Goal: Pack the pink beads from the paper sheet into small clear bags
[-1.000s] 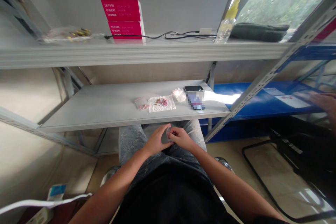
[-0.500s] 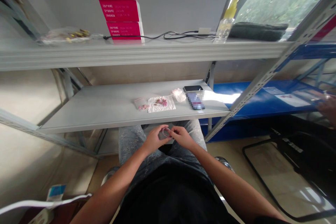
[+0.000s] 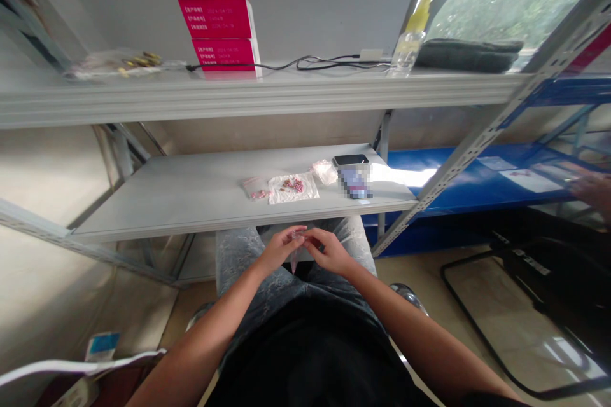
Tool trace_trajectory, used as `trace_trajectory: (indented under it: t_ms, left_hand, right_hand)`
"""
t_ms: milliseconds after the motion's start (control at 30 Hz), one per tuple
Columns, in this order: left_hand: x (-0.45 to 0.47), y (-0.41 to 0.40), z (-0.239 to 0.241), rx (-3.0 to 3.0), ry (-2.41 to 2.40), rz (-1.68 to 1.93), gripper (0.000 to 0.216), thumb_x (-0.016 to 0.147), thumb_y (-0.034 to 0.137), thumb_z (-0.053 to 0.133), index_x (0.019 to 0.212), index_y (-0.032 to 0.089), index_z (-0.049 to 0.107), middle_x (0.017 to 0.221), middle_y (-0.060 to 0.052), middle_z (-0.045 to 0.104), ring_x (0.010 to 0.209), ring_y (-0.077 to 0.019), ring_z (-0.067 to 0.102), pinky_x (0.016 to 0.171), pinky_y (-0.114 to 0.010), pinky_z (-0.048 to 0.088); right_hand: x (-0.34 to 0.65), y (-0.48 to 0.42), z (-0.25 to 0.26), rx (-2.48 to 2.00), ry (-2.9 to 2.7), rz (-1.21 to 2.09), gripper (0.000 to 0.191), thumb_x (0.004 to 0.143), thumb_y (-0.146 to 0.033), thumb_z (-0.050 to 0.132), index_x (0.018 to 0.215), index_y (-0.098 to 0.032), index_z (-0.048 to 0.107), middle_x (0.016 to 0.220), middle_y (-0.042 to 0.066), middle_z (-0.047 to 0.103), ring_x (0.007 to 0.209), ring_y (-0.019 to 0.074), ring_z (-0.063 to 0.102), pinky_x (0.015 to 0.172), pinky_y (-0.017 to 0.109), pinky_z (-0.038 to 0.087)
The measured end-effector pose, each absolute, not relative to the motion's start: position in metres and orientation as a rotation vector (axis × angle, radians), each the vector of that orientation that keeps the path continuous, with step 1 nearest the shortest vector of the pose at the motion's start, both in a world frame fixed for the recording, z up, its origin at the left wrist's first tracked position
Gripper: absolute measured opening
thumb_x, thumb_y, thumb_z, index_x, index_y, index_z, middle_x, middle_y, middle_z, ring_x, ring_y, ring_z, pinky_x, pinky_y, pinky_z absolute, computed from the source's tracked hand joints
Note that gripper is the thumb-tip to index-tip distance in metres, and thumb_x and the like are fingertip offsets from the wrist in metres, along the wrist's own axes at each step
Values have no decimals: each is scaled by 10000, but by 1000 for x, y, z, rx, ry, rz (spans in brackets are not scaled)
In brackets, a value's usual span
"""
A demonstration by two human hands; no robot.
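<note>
Over my lap, just below the shelf edge, my left hand (image 3: 280, 245) pinches a small clear plastic bag (image 3: 294, 261) that hangs down between my hands. My right hand (image 3: 330, 250) is closed at the bag's upper edge, its thumb and fingertips together. Whether the bag has anything in it is too small to tell. On the shelf ahead, pink and gold beads (image 3: 293, 186) lie on a wrinkled white wrapper (image 3: 305, 193). Left of it is a small bag of pink beads (image 3: 258, 192). A crumpled clear bag (image 3: 324, 172) lies to its right.
Two phones, a dark one (image 3: 351, 160) and a blurred one (image 3: 354, 183), lie on the lower shelf (image 3: 191, 191). Above are red boxes (image 3: 217, 19), a cable (image 3: 286, 67) and a spray bottle (image 3: 411, 38). Another person's hand (image 3: 592, 191) is at the far right by a blue shelf (image 3: 449, 194).
The clear bag, a thin loop between my fingers before, now hangs downward below them. My hands have shifted slightly. The other person's hand at the right has moved a little left.
</note>
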State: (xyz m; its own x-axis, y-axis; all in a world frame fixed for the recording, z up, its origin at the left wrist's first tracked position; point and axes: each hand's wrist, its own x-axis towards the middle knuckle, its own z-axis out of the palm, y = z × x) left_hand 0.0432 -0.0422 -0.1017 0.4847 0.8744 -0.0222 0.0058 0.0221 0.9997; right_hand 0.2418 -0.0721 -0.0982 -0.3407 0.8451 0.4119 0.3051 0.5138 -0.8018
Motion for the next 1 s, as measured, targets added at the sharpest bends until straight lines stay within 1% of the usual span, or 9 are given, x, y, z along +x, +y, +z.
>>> trace_trajectory:
  t_ms: [133,267,400,500,567,700,767,867,1000]
  left_hand:
    - [45,-43,-105,1238,830,787,586,843,551,736,1277,162,673,931,-67,728,803,-186,652,671,-264,484]
    - [46,-42,-109,1209,766,804,445,861,519,727,1112,152,743,961,-75,720,879,-195,642,760,-274,472]
    - [45,-41,-113,1200,785,807,376,880,496,711,1053,165,745,933,-51,708,799,-166,611,722,-258,439]
    - [45,-41,-114,1181,784,819,362,880,486,713,1048,168,742,916,-42,706,779,-161,607,713,-255,435]
    - [46,-41,-114,1158,789,833,361,879,480,714,1067,173,741,932,-46,714,793,-169,620,719,-260,446]
    - [44,-41,-109,1139,805,877,370,881,476,708,1086,171,747,983,-69,738,836,-191,656,740,-275,476]
    - [39,-39,-104,1176,849,905,404,879,490,703,1126,173,741,966,-74,750,830,-201,671,731,-283,490]
    - [23,-27,-93,1280,942,956,468,876,517,693,1201,181,718,954,-79,763,829,-221,693,718,-297,511]
    - [-6,13,-66,1521,1093,1087,487,886,545,659,1202,177,707,1065,-101,763,966,-257,709,823,-337,540]
  right_hand:
    - [241,-70,-100,-982,-1835,736,162,992,-285,554,922,-193,668,796,24,635,660,144,547,607,265,421]
    - [244,-69,-95,-998,-1814,735,198,985,-312,579,838,-194,639,755,14,603,658,143,538,589,256,413]
    - [245,-70,-92,-956,-1823,791,193,985,-304,572,834,-195,621,777,12,586,682,141,544,603,250,434]
    - [245,-71,-94,-934,-1831,823,163,978,-305,579,860,-198,613,818,19,593,710,144,559,621,252,456]
    - [244,-72,-96,-936,-1811,857,107,969,-309,594,968,-204,616,862,25,615,730,150,577,635,257,477]
    - [246,-70,-100,-946,-1733,900,335,941,-326,636,1243,-225,533,1039,61,652,806,170,630,676,283,526]
    - [250,-67,-99,-981,-1705,878,350,932,-328,642,1249,-228,531,1065,70,654,828,179,644,677,293,535]
    - [259,-56,-94,-1064,-1659,796,271,935,-310,618,1186,-224,565,1014,68,675,848,192,657,681,307,537]
    - [267,-23,-77,-1082,-1666,621,210,925,-275,597,1127,-219,586,987,70,690,883,201,674,716,324,549]
